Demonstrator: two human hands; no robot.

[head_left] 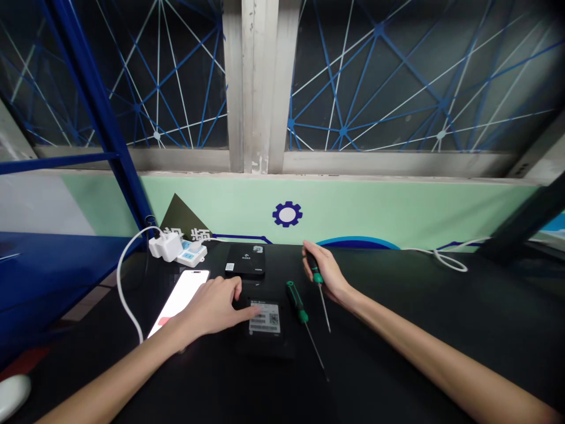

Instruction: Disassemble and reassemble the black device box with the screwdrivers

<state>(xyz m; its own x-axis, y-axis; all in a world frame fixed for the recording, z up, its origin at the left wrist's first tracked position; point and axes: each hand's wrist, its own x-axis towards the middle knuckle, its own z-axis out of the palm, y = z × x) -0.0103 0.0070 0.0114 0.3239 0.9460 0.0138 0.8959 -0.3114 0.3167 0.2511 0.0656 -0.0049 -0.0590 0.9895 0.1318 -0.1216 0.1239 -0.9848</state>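
Reaches in from the near left with the left hand (216, 303), bending the index finger and stretching the thumb over the label (270, 325) of a black box (265, 346), closed round nothing. Has that box lying label-up at the near middle, beside the left hand. Clasps a green-and-black screwdriver (316, 275) by its handle in the right hand (326, 270), pointing its shaft down and nearward.

Works at a black table (406, 312) against a pale green wall (229, 203) with a gear sign (287, 214), below dark windows (375, 70) crossed by blue and white lines. Adjoins a blue metal frame (87, 88) on the left.

Has a second screwdriver (298, 303) lying between box and held tool, and a flat black case (245, 260) beyond the box. Partly covers a lit phone (185, 294) with the left hand and wrist. Includes, at the far left, a power strip (193, 254), a white charger (165, 247) and a looping white cable (119, 280)
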